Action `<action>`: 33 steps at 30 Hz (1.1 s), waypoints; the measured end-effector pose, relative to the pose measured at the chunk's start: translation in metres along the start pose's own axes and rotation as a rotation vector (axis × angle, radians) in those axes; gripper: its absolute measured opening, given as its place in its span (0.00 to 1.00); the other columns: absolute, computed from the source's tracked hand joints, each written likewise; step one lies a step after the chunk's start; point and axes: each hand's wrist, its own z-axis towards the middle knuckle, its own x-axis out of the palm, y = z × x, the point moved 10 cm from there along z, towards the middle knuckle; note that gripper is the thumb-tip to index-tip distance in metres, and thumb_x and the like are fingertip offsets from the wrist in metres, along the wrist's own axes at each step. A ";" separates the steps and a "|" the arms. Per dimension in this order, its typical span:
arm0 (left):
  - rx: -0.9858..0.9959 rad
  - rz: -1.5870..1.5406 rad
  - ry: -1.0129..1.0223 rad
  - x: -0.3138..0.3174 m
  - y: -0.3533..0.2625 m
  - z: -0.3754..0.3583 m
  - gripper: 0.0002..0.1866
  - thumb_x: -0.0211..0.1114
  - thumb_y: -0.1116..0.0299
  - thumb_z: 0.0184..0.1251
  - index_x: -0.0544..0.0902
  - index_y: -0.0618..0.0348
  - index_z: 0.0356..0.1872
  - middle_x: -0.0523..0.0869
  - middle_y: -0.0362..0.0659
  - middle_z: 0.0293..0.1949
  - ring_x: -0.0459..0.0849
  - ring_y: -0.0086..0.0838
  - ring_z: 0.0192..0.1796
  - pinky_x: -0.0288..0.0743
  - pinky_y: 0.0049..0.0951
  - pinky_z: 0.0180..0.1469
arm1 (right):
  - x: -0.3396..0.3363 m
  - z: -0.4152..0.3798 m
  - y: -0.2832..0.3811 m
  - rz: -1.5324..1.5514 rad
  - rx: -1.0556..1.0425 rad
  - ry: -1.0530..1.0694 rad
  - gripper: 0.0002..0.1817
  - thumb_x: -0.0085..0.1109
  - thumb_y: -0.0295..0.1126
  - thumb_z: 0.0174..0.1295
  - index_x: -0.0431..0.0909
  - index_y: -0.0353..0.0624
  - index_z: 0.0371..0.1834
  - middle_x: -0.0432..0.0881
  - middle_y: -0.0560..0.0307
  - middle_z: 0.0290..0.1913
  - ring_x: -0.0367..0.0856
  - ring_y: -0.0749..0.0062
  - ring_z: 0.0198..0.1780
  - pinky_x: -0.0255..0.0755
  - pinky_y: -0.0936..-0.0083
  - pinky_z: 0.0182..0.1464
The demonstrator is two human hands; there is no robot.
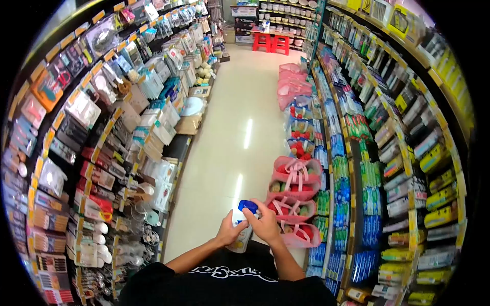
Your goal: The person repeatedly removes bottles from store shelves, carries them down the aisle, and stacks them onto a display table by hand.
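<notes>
In front of my chest I hold a white bottle (239,244) with a dark blue cap (248,206). The bottle is tilted, its cap end pointing away from me. My left hand (230,229) is wrapped round the body from the left, with the thumb lying across its front. From the right, my right hand (265,225) closes on the upper part, its fingers at the cap. The label is too small to read, and my hands cover part of it.
I stand in a shop aisle with a pale shiny floor (219,127). Packed kitchenware shelves (122,137) line the left. On the right, pink bags (296,204) stand on the floor before shelves of toothpaste-like boxes (342,188). Red stools (270,43) stand at the far end.
</notes>
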 end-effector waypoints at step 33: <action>0.176 0.279 0.026 -0.204 -0.123 0.863 0.25 0.69 0.57 0.62 0.74 0.66 0.51 0.87 0.52 0.36 0.88 0.38 0.38 0.79 0.35 0.40 | 0.007 0.870 -0.040 -0.051 -0.263 -0.293 0.16 0.63 0.31 0.59 0.80 0.33 0.48 0.85 0.41 0.41 0.86 0.56 0.41 0.78 0.69 0.45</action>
